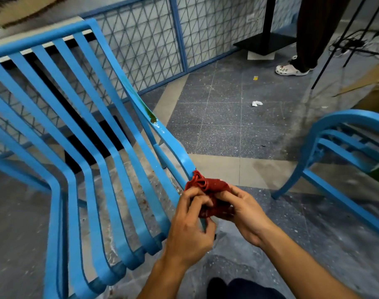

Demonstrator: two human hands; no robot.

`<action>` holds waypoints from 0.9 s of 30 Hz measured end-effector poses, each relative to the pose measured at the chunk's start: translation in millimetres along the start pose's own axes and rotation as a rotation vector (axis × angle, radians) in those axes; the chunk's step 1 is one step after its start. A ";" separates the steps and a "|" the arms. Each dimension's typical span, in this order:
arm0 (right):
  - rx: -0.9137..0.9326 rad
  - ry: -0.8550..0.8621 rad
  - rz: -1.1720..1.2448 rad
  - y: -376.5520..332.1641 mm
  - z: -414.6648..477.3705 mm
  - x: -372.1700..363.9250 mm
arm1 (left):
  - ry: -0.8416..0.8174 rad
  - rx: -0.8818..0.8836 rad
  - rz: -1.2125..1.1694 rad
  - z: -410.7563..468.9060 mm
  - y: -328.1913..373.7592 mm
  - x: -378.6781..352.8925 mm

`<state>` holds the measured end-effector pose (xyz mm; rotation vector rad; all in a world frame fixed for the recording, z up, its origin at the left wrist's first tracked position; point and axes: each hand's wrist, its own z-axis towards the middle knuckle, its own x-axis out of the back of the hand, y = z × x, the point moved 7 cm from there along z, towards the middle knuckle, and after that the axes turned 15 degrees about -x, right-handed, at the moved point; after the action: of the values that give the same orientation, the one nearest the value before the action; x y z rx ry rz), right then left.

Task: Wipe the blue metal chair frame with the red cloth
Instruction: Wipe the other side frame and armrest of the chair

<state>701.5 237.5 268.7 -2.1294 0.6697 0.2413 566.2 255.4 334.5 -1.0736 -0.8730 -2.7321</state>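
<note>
At 6 o'clock of the bunched red cloth [210, 189], the left hand [189, 227] curls its fingers into it, and the right hand [243, 214] grips it from 4 o'clock. The cloth touches the armrest of the blue slatted metal chair frame [93, 147]. A dark green smear [152, 118] sits farther along that armrest, toward 11 o'clock.

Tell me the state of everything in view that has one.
chair: upright, armrest smeared
smear: green-brown, wet-looking, not yet wiped
cloth: bunched, held in both hands at the armrest's near end
left hand: grips the cloth
right hand: grips the cloth
second chair: upright, untouched
paper scrap: crumpled on the floor
</note>
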 end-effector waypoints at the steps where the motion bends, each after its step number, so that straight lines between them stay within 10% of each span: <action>1: 0.037 0.025 0.013 -4.8 -0.2 0.4 | 0.013 -0.006 -0.029 2.3 1.6 3.6; 8: 0.259 0.275 0.073 -38.6 3.9 25.5 | 0.440 0.426 -0.276 -2.4 -46.9 31.4; 14: 0.348 0.398 -0.143 -30.7 2.3 13.1 | 0.395 0.585 -0.496 1.5 -75.4 14.5; 27: 0.278 0.087 -0.051 -13.8 -2.8 -8.3 | 0.402 0.670 -0.689 9.0 -84.1 1.9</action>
<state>701.9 245.1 283.2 -1.8950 0.6578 0.0257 547.5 330.6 300.7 -0.0887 -2.1379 -2.5469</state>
